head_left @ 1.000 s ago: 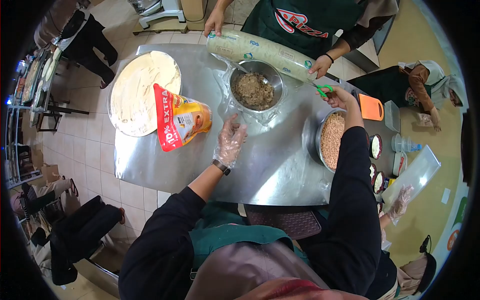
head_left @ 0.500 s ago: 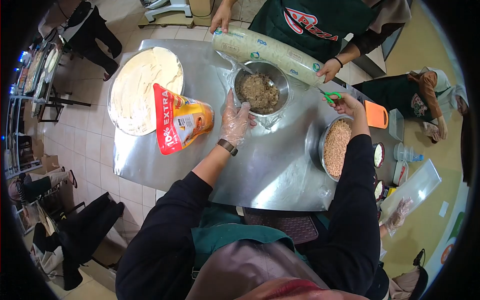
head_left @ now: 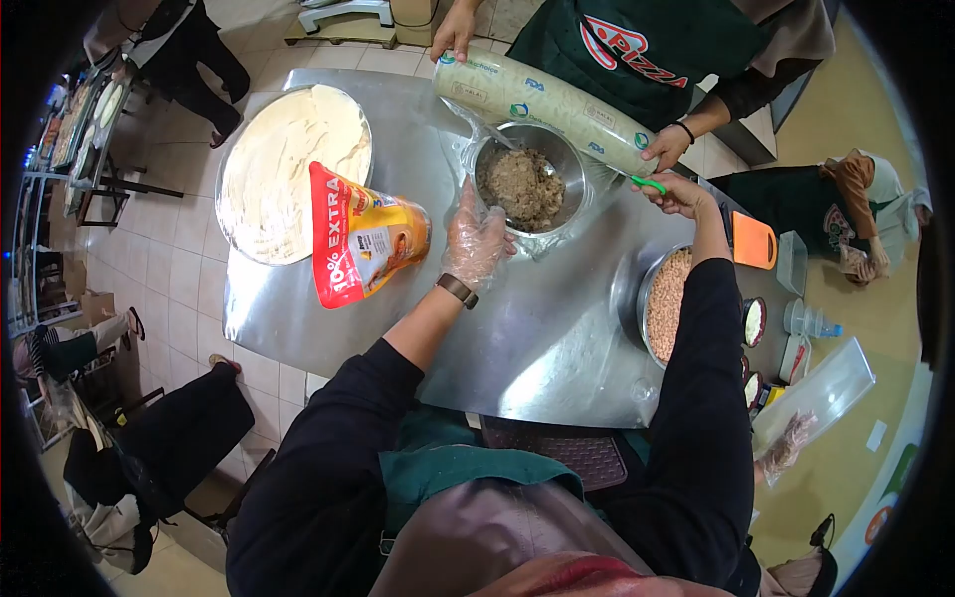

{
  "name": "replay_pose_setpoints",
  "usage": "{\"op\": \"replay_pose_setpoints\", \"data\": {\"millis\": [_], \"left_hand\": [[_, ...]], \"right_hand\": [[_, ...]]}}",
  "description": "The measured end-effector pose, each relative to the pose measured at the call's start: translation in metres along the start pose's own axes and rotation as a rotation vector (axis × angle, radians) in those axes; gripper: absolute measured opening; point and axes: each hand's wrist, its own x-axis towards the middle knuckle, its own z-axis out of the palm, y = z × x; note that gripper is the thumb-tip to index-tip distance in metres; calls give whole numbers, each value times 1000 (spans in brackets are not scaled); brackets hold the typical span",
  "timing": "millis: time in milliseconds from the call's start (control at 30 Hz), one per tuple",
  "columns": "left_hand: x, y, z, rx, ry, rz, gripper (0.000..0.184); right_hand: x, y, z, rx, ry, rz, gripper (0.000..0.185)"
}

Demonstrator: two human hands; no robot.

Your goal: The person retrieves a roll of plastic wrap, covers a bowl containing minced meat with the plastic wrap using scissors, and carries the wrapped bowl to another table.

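My left hand [head_left: 477, 244], in a clear plastic glove, is wrapped against the near-left side of a metal bowl [head_left: 573, 207] with a brown crumbly mixture [head_left: 522, 189] inside. Clear film clings around the bowl's side and stretches up to a large roll of cling film [head_left: 547, 107]. In my bare right hand [head_left: 681, 194] are green-handled scissors [head_left: 649, 185], their blades at the roll's lower right edge. A person across the table holds the roll at both ends, with one hand [head_left: 455, 35] at the left and the other hand [head_left: 667, 146] at the right.
Left on the metal table [head_left: 497, 348] are a round tray of pale spread [head_left: 288, 179] and a red-yellow pouch [head_left: 363, 239]. A bowl of small tan pieces [head_left: 667, 303] stands under my right forearm. Beyond it are an orange board [head_left: 753, 242] and a clear container [head_left: 792, 264].
My right hand has moved slightly up and left, bringing the scissors' blades along the roll's lower edge. The left hand stays at the bowl.
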Motion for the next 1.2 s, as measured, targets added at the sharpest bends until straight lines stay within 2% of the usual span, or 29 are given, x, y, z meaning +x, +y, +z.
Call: {"op": "replay_pose_setpoints", "data": {"millis": [133,200,333,400,533,600,767,833,967,1033,1100,1167,1200], "left_hand": [[-1,3,-2,73,-10,0,76],[0,1,-4,60,-13,0,76],[-1,2,-3,30,-13,7,75],[-2,2,-4,45,-15,-1,75],[-1,2,-4,92,-7,-7,75],[0,2,-6,64,-10,-18,75],[0,-1,-7,41,-30,2,75],[-3,3,-4,38,16,-38,75],[-2,2,-7,131,-22,-24,76],[-4,5,-7,135,-30,-33,76],[-9,11,-8,144,-39,-39,77],[-21,14,-11,241,6,-168,77],[-32,11,-11,244,3,-157,77]], "right_hand": [[-3,1,3,-86,11,-105,35],[-10,-6,10,48,-32,-12,31],[-10,-9,12,123,-54,17,32],[-2,-9,12,-118,32,-45,32],[-5,-10,17,-118,24,-130,31],[-8,-15,21,72,-58,73,24],[7,-26,32,-160,56,-66,30],[5,-21,29,-225,2,-62,28],[-40,-8,49,-166,196,150,43],[-47,18,57,-440,310,29,52],[-53,60,82,-425,499,-225,49],[-57,101,117,-248,507,-366,41],[-80,109,145,-338,516,-381,37]]}}
